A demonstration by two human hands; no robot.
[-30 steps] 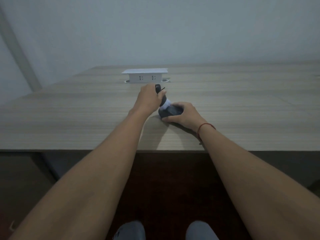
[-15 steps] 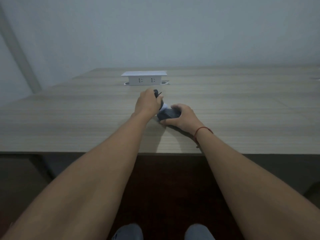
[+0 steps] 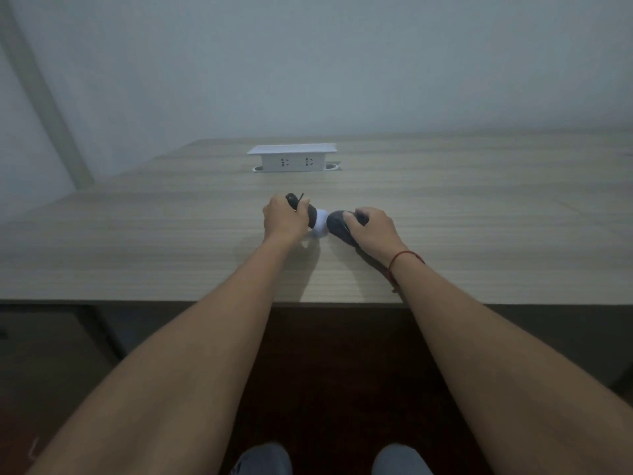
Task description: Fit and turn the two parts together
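Two bare hands work at the middle of a pale wood-grain table (image 3: 137, 255), well back from its near edge. From my remote seat, I see the left hand (image 3: 282, 219) with its fingers curled tight around a dark, rounded handle-like piece (image 3: 310, 214); a thin black strap or wire (image 3: 300, 197) pokes up past the knuckles. The right hand (image 3: 371, 228), a red string bracelet (image 3: 399, 260) on its wrist, curls over a dark rounded shell-like piece (image 3: 337, 222) and holds it down on the tabletop. Between the two dark parts sits a small white section (image 3: 321, 225), touching both. I cannot tell whether the parts are one object or are joined only there.

A white pop-up socket box (image 3: 292, 158) stands toward the table's far edge, well apart from the hands.

As I judge it, the step in hand is working the two dark parts against each other at the white joint. Doing it well calls for keeping the right hand's piece pinned flat to the table so it cannot skid, turning or pulling with the left hand along the line of the joint rather than across it, and keeping the strap clear of the seam. The dim light hides the joint's detail, so I would go by feel and slowly.
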